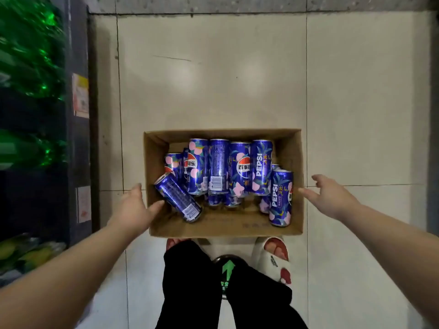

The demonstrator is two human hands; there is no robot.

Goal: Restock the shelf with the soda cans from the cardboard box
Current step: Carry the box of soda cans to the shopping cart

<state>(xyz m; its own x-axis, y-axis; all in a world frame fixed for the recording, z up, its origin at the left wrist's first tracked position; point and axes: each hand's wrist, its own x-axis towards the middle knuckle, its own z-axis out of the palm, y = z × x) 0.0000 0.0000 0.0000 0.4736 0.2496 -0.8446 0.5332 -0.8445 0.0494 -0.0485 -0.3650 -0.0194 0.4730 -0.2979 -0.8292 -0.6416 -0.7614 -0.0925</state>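
From up here I see the tiled floor lying open ahead of the cardboard box as far as the grey wall base, and open again to its right. To the left the dark shelf edge stands near the box, with blurred green bottles on it. The box sits on the floor just in front of my feet, a white slipper close to its near wall. Its top is open, and the soda cans, blue with pink fruit print, are all inside it: most are packed in a cluster toward the far wall, one tilted can leans at the left, and another can is against the right wall. My left hand is at the left wall, fingers straight outside and thumb over the rim, gripping nothing. My right hand is spread and relaxed, one fingertip at the right rim; I cannot tell whether it touches.
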